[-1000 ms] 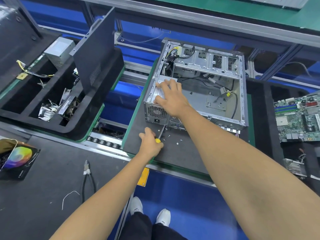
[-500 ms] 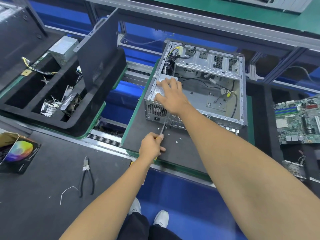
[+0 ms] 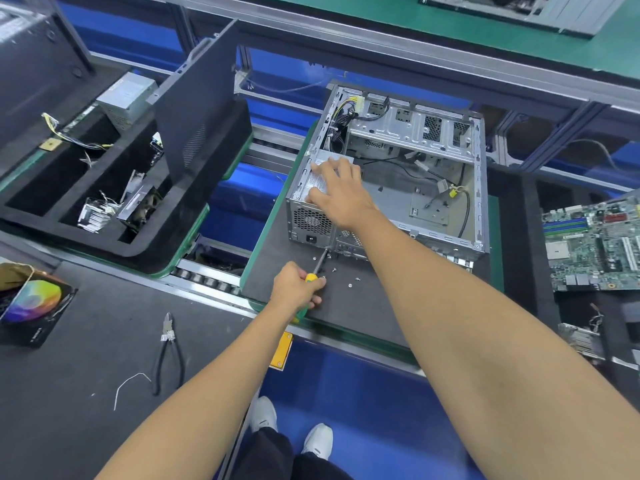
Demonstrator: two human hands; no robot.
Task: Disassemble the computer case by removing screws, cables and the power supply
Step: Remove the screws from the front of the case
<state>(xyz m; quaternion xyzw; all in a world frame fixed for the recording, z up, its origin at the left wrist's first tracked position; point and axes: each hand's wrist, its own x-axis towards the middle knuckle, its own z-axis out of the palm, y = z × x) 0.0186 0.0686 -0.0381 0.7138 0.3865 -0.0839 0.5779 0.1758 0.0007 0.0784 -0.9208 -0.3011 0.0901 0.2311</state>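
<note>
The open computer case (image 3: pixel 391 174) is laid on its side on a dark mat (image 3: pixel 367 306) in the middle of the view. The power supply (image 3: pixel 313 209) is seated in the near left corner of the case, with its fan grille facing the person. The right hand (image 3: pixel 341 195) is laid flat on top of the power supply, fingers spread and nearly straight. A screwdriver (image 3: pixel 313 271) with a yellow and green handle is gripped by the left hand (image 3: pixel 294 289), fingers curled round it, and its tip is set against the rear panel of the case just beside the power supply. Loose screws (image 3: pixel 349 284) are scattered on the mat near the screwdriver. Black cables (image 3: pixel 464 216) are seen inside the case. Cutting pliers (image 3: pixel 169 348) are left on the tabletop (image 3: pixel 86 375) to the left, and a circuit board (image 3: pixel 595 244) is placed to the right.
</note>
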